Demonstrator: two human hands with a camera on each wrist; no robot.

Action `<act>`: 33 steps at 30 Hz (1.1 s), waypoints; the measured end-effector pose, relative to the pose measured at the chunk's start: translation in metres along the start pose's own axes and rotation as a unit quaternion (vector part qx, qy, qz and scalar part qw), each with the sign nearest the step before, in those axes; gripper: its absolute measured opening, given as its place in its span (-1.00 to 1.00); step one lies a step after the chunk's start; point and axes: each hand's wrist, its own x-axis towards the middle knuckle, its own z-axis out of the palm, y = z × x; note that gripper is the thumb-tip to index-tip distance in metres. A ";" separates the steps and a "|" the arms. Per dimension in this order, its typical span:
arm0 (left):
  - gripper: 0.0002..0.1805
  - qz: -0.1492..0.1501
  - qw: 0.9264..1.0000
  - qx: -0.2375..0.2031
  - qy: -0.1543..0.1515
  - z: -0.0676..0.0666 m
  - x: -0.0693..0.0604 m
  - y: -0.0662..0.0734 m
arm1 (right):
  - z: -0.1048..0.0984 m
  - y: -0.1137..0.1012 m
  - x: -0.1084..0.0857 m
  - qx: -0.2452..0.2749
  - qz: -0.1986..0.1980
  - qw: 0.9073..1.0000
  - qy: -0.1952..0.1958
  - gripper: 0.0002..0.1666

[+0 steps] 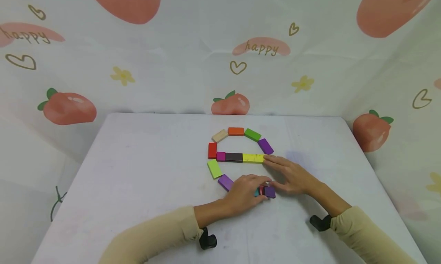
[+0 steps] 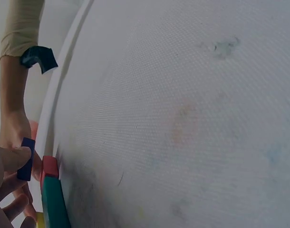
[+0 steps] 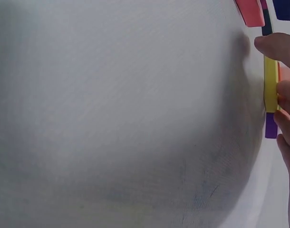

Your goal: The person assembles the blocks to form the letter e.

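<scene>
A dark blue block (image 2: 26, 159) is pinched between the thumb and fingers of my left hand (image 1: 245, 195), just above the table. Beside it lie a red block (image 2: 50, 166) and a teal block (image 2: 54, 202), the latter mostly covered by that hand in the head view. My right hand (image 1: 293, 176) rests its extended fingertips against the right end of a yellow block strip (image 1: 253, 158). Its thumb reaches toward the dark blue block; whether they touch is unclear. The strip continues leftward with a black block (image 1: 234, 157) and a magenta block (image 1: 221, 156).
Around the strip's upper side curve red (image 1: 212, 150), beige (image 1: 220, 136), orange (image 1: 236, 131), green (image 1: 252, 134) and purple (image 1: 265, 146) blocks. Lime (image 1: 214, 168) and violet (image 1: 225, 182) blocks curve below. All lie on a white table (image 1: 148, 172) before a printed cloth (image 1: 182, 57).
</scene>
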 end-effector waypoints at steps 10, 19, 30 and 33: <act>-0.43 0.013 0.999 0.044 0.002 0.012 0.009 0.008 | -0.002 0.002 0.001 0.003 -0.002 1.000 -0.006 -0.26; -0.45 0.001 0.997 0.076 0.008 0.022 0.016 0.011 | -0.003 0.002 0.002 0.000 -0.008 1.000 -0.004 -0.24; -0.43 -0.033 0.997 0.072 0.000 0.026 0.018 0.011 | -0.006 0.011 0.000 -0.016 -0.029 0.999 0.003 -0.22; -0.43 -0.043 0.997 0.068 0.002 0.026 0.018 0.010 | -0.008 0.013 0.000 -0.021 -0.038 0.999 0.004 -0.22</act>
